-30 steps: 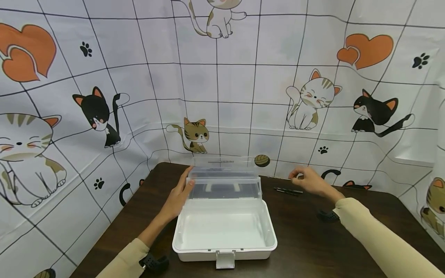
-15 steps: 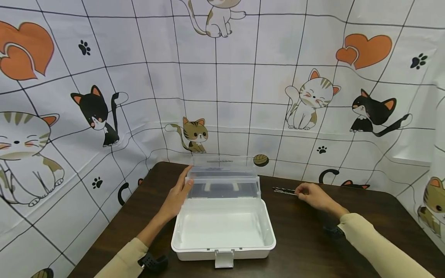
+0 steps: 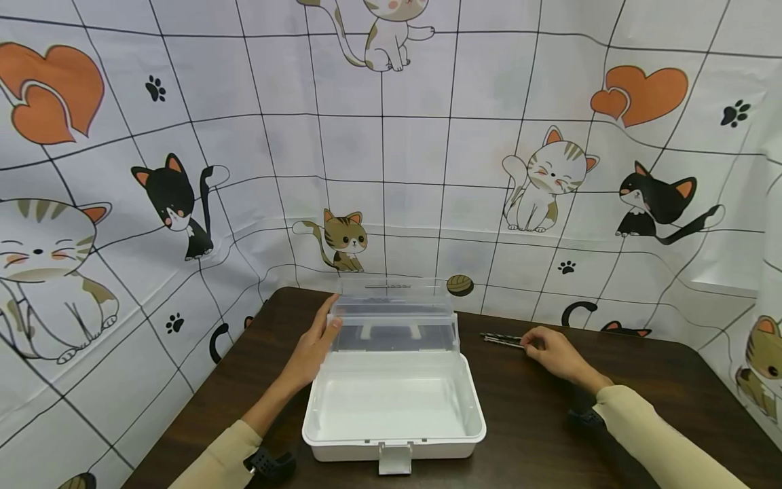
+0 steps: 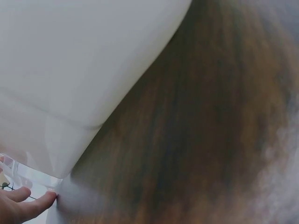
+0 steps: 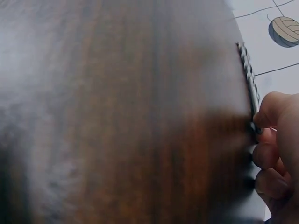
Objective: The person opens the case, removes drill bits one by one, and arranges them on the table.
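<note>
A white box with a hinged see-through lid stands on the table, its lid raised at the back. My left hand holds the lid's left edge, with the thumb at the front; the left wrist view catches its fingers at the clear plastic. To the right of the box lie slim twisted metal drill bits. My right hand pinches a drill bit by its smooth end between thumb and finger. Up close, the bit's spiral part sticks out past the fingertips.
Inside the raised lid's upper part shows another thin drill bit. A front latch hangs down from the box. The dark wooden table ends at a white cat-print curtain behind and at the left.
My right hand has come down from above the drill bits to their right end, fingertips now on one. My left hand stays at the lid, and the box has not moved.
</note>
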Demonstrator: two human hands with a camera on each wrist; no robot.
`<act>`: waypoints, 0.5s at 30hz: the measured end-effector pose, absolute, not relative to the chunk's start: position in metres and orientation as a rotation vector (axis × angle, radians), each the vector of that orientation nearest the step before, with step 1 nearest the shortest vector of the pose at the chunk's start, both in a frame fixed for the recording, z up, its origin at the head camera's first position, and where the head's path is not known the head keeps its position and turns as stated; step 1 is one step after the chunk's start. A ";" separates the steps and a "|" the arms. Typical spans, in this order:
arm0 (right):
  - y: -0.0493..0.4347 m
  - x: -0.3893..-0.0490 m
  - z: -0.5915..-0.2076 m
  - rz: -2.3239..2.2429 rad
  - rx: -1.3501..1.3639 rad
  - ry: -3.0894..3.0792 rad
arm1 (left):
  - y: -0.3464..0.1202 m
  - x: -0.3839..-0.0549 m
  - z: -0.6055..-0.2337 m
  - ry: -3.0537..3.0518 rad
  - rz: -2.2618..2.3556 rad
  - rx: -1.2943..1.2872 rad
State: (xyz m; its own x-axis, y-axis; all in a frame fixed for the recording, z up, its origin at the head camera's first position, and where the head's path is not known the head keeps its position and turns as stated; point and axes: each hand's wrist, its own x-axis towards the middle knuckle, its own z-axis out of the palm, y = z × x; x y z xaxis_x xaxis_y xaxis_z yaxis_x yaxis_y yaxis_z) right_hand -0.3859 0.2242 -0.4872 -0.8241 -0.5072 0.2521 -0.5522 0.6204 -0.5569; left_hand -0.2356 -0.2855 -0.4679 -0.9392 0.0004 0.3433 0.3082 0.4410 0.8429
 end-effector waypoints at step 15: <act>0.223 -0.383 -0.495 0.929 0.856 -2.695 | -0.286 -0.237 -0.467 -2.413 -1.527 -0.246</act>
State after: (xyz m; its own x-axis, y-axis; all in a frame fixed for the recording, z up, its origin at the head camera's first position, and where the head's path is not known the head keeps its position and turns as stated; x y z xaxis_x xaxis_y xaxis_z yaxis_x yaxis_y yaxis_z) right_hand -0.3828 0.2233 -0.4949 -0.8220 -0.4661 0.3272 -0.5687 0.6423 -0.5138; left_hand -0.2365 -0.2863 -0.4670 -0.9478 -0.0035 0.3188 0.2866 0.4286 0.8568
